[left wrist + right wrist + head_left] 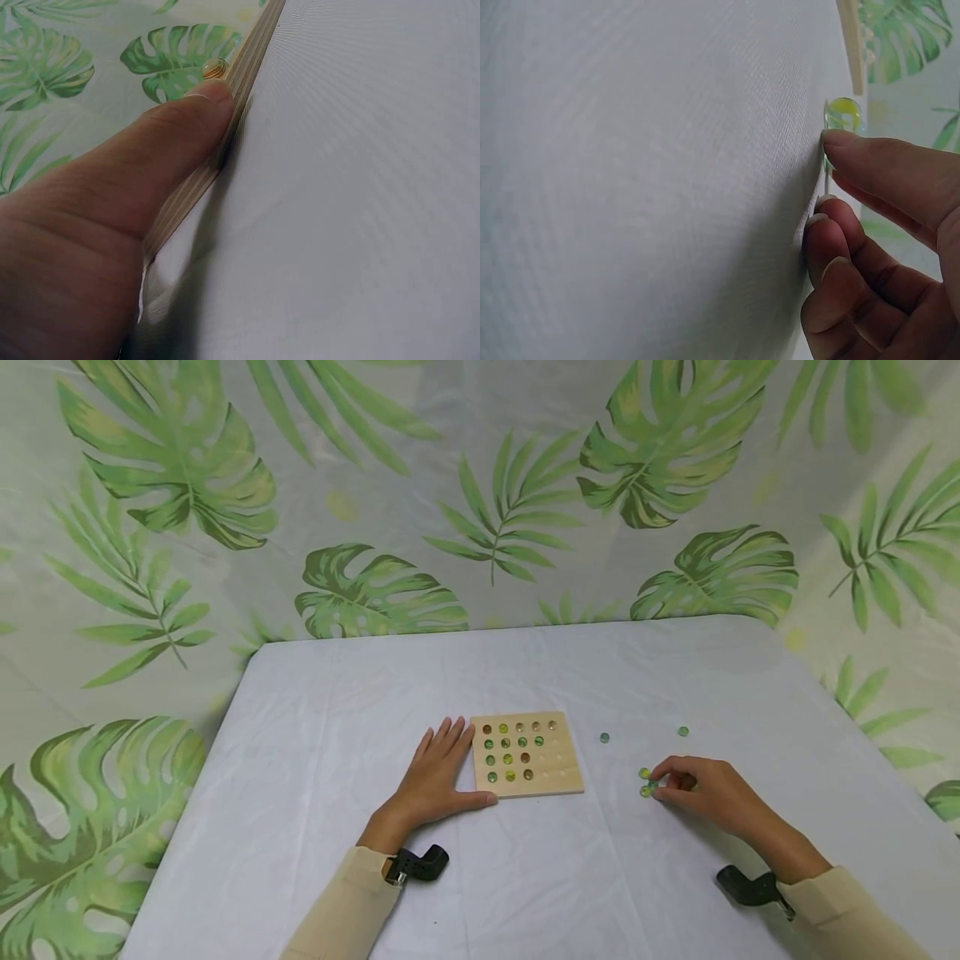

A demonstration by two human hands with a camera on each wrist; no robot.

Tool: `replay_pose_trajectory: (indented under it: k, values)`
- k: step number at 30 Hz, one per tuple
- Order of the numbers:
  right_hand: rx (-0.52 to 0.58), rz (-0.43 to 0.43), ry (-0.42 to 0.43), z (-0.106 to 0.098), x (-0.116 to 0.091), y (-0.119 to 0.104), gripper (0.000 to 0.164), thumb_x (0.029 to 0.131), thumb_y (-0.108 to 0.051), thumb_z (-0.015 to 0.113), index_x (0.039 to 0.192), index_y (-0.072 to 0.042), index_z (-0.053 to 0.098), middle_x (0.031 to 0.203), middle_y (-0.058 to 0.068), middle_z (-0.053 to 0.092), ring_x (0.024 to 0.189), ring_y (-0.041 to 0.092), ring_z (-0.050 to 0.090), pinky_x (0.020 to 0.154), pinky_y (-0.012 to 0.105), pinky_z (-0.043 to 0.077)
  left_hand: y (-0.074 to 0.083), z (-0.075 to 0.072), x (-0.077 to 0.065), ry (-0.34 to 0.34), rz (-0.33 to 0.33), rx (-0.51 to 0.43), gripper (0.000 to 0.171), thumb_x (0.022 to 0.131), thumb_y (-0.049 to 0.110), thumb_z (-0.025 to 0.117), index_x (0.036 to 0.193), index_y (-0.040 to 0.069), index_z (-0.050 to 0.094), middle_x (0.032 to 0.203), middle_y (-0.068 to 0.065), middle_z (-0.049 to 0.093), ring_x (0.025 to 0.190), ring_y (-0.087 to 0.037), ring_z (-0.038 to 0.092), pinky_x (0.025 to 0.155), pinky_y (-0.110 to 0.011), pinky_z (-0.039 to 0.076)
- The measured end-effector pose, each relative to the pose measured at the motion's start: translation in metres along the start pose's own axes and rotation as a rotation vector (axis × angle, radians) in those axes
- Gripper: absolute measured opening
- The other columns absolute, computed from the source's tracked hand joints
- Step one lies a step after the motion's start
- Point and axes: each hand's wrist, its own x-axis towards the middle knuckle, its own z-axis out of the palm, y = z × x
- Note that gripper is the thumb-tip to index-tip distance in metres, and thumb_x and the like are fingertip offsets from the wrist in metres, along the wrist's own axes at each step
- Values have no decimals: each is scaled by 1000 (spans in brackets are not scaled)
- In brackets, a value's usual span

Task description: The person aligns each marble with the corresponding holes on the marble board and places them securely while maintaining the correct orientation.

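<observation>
A pale wooden board (pixel 572 783) with rows of round hollows lies on the table, several glass marbles (pixel 506 743) seated in it, mostly on its left side. My left hand (pixel 431 781) lies along the board's left edge, fingers straight, thumb against the front edge. In the left wrist view that thumb (pixel 169 139) presses the board's side, close to an amber-streaked marble (pixel 214 69). To the right of the board, my right hand (pixel 705 785) pinches a green marble (pixel 653 786) between thumb and forefinger at the cloth. Two yellow-green marbles (pixel 644 773) sit at its fingertips.
Two loose green marbles lie on the white cloth (pixel 337 710): one marble (pixel 604 737) just right of the board, another marble (pixel 683 731) beyond my right hand. A leaf-patterned curtain (pixel 525 593) stands behind the table's far edge. Each wrist wears a black camera (pixel 423 863).
</observation>
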Motion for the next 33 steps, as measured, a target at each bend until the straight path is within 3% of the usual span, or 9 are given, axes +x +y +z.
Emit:
replay_pose_trajectory:
  k: [33]
  values:
    - [6, -41, -11, -3, 12, -14, 16, 81, -12, 77, 93, -19, 71, 72, -9, 54, 67, 6, 52, 56, 22, 43, -1, -1, 0, -11, 0, 0, 113, 74, 75, 61, 155, 11, 17, 161, -7, 13, 148, -24, 3, 119, -43, 1]
